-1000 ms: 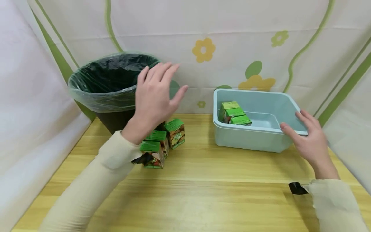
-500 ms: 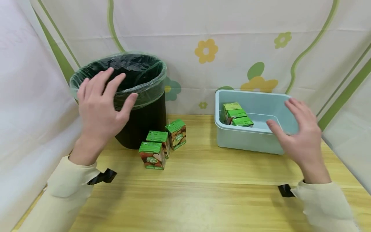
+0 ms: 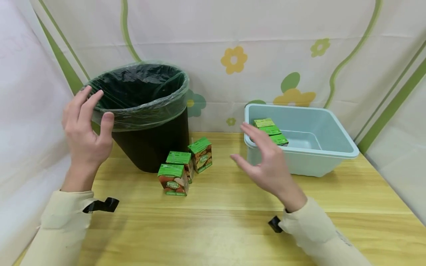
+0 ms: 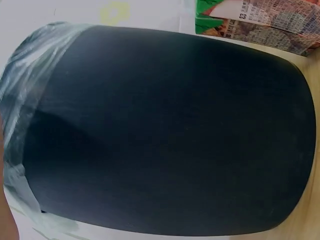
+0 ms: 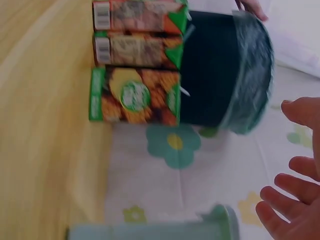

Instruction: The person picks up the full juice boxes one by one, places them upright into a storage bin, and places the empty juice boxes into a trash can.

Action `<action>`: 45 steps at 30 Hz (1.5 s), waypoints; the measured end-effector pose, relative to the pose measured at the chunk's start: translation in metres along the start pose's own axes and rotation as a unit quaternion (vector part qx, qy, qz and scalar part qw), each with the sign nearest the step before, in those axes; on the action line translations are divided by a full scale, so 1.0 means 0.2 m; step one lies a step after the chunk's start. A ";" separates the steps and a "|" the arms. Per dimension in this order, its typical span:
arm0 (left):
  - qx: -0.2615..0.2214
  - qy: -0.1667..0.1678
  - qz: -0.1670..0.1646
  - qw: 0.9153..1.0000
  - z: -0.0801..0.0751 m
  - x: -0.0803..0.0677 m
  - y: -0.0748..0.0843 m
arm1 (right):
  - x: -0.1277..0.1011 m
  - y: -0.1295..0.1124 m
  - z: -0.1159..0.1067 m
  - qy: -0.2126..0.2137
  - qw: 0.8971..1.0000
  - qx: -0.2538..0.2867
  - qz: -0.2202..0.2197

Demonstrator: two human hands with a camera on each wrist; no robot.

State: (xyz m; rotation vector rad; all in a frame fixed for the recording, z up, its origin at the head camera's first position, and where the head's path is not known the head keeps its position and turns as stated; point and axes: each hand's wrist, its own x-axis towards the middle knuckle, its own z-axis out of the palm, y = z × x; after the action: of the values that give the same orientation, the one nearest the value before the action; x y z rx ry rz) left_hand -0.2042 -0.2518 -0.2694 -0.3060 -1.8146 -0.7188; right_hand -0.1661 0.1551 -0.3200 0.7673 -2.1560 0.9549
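My left hand (image 3: 87, 135), fingers spread and loosely bent, is at the left side of a black trash bin (image 3: 156, 142); whether it touches the rim I cannot tell. A translucent liner bag (image 3: 143, 118) folds over the bin's rim. In front of the bin's right side stand three small green-topped cartons (image 3: 174, 184) printed with food pictures, also filling the top of the right wrist view (image 5: 135, 95). My right hand (image 3: 271, 168), holding nothing, hovers with extended fingers between them and a light blue plastic tub (image 3: 319, 162), partly covering its front left corner.
Inside the tub, similar green-topped cartons (image 3: 270, 130) lie against the left wall. Everything stands on a wooden table (image 3: 213, 229). A white curtain (image 3: 213, 22) with flower prints hangs behind and at both sides.
My left hand has moved left from above the cartons, past the bin's front, to its left side. My right hand has left the tub's right end and moved left to its front left corner.
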 end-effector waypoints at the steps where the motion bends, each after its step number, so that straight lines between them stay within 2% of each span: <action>1: 0.002 -0.002 -0.002 1.000 0.00 -0.01 -0.01 | 0.01 -0.01 0.04 -0.018 1.000 0.007 0.010; 5: -0.002 0.001 -0.005 1.000 0.01 -0.02 -0.05 | 0.02 -0.02 0.18 -0.078 0.995 0.024 0.061; 8: -0.008 0.011 -0.004 1.000 0.01 -0.03 -0.05 | 0.03 0.00 0.27 -0.104 0.990 0.033 0.091; 15: -0.011 0.022 0.006 1.000 0.03 -0.03 -0.02 | 0.06 0.02 0.41 -0.130 0.978 0.058 0.155; 21: -0.011 0.020 0.012 1.000 0.05 -0.04 -0.02 | 0.05 0.02 0.49 -0.134 0.970 0.044 0.196; 35: -0.045 0.025 -0.008 0.999 0.04 -0.05 -0.01 | 0.02 0.02 0.61 -0.100 0.981 0.033 0.162; 40: -0.042 0.021 -0.020 0.999 0.02 -0.05 0.00 | 0.01 0.00 0.64 -0.090 0.985 0.025 0.149; 45: -0.030 0.009 -0.040 0.999 0.00 -0.05 0.02 | 0.01 -0.01 0.66 -0.087 0.983 0.015 0.161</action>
State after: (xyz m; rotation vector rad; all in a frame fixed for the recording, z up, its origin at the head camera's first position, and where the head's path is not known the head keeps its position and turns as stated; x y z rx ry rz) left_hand -0.1990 -0.2476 -0.2767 -0.2680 -1.7982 -0.8308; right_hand -0.2085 0.0487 -0.3858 0.5412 -2.4749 1.1195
